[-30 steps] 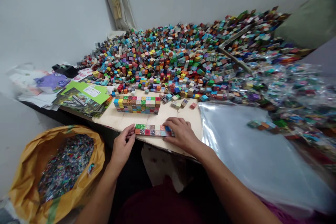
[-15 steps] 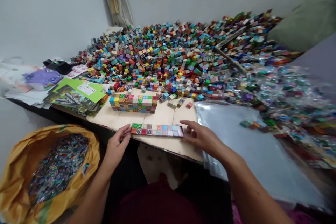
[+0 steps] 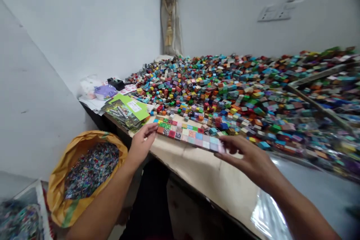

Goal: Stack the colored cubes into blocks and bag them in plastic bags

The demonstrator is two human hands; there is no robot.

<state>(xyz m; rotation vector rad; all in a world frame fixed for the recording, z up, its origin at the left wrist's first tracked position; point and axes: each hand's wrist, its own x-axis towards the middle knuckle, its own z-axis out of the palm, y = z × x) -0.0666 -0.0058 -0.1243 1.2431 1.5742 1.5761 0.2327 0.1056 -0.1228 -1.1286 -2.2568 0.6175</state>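
A long two-row strip of small printed cubes [image 3: 187,137] is held by its ends between my two hands, over the near part of the table. My left hand [image 3: 143,143] pinches its left end with thumb and fingers. At the right end, my right hand [image 3: 249,157] grips with the thumb below and the fingers above. Just behind the strip shows the top of a larger block of stacked cubes [image 3: 180,122], mostly hidden by it. Whether strip and block touch, I cannot tell.
A large heap of loose coloured cubes [image 3: 213,82] covers the table's back. Green and dark printed cards [image 3: 126,110] lie at left. A yellow sack [image 3: 56,191] of small shiny pieces stands below. Clear plastic sheets [image 3: 303,172] and a metal angle [image 3: 320,107] are at right.
The strip has been lifted off the tabletop and brought back to the block, now held at both ends. My right hand has closed on its end. The view has swung left.
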